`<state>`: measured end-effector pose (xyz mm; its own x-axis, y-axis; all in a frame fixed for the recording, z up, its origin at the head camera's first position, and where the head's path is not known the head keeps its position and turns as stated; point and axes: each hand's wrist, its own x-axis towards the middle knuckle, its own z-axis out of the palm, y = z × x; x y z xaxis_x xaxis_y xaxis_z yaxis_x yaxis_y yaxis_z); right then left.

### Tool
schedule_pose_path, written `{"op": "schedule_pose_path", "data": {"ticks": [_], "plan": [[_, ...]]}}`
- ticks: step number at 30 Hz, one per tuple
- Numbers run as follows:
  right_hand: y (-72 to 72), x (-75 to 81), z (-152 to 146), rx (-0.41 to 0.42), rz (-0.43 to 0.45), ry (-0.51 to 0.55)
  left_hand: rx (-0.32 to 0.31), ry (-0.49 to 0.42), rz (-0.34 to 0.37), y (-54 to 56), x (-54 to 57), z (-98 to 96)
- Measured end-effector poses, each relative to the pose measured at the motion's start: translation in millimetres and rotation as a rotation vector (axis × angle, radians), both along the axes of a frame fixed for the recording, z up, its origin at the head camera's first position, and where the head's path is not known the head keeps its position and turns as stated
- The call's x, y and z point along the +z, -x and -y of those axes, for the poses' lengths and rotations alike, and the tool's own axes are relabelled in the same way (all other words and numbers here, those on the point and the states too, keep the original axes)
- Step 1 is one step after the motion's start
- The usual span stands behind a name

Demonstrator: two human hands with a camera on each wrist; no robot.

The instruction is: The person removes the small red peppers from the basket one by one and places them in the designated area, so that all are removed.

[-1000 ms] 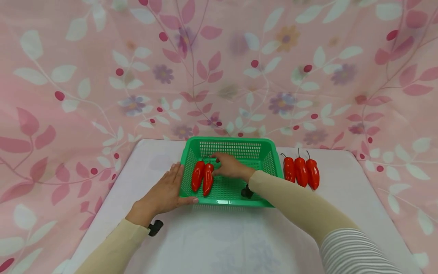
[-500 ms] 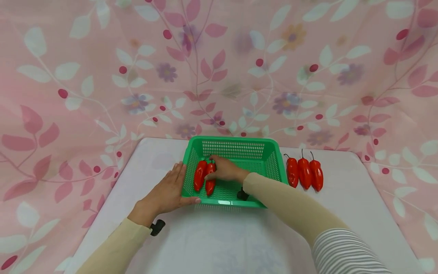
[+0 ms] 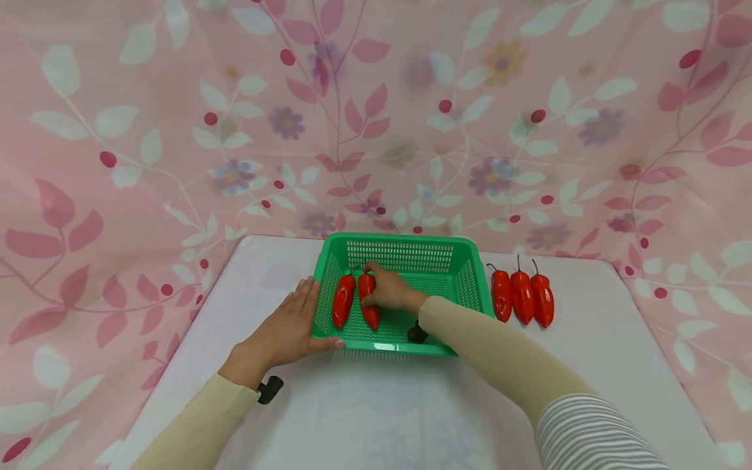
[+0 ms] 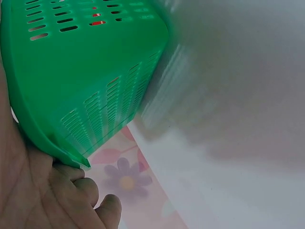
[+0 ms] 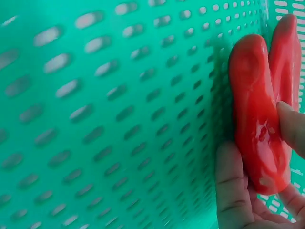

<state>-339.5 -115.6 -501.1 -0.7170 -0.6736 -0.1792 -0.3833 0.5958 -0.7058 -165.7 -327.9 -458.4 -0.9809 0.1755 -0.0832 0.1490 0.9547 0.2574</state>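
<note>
A green plastic basket (image 3: 411, 346) holds two red chili peppers. Inside it, my right hand (image 3: 390, 289) grips the right-hand chili pepper (image 3: 370, 318) between thumb and fingers. In the right wrist view this pepper (image 5: 252, 95) slants over the perforated floor, fingers below and thumb on its far side. The other chili pepper (image 3: 343, 301) lies to its left near the side wall, a narrow gap between them. My left hand (image 3: 288, 329) rests against the basket's left corner, fingers straight along the side rim and thumb on the front rim. The left wrist view shows its palm (image 4: 43, 195) at the rim.
Right of the basket, three more red chili peppers (image 3: 522, 297) lie side by side on the white-covered table (image 3: 352, 418), stems pointing away. A pink floral cloth (image 3: 376, 130) hangs behind the table's far edge.
My right hand has come down onto the right-hand chili pepper, taken hold of it and shifted it slightly right, away from the other one. My left hand stays on the rim.
</note>
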Motion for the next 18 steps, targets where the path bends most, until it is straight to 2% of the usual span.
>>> {"op": "schedule_pose_path", "data": {"ticks": [11,18], "plan": [[7.3,0.5,-21,-0.07,0.006,0.071,0.009,-0.021,0.009,-1.1,0.1,-1.7],[7.1,14.1,-30,-0.13,0.0,0.122,0.013,-0.036,0.023,-0.4,-2.1,-0.8]]}}
